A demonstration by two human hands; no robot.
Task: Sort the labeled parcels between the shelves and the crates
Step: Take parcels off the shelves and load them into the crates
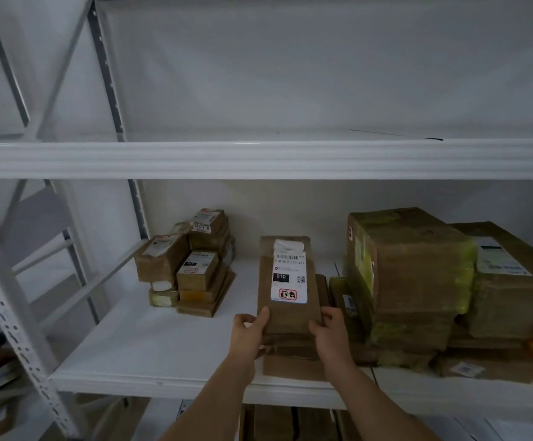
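While both hands (249,329) grip it, parcel (287,281) tilts.

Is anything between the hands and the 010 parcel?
No. The left hand and right hand already grip the near end of the 010 parcel, which lies on a stack on the shelf.
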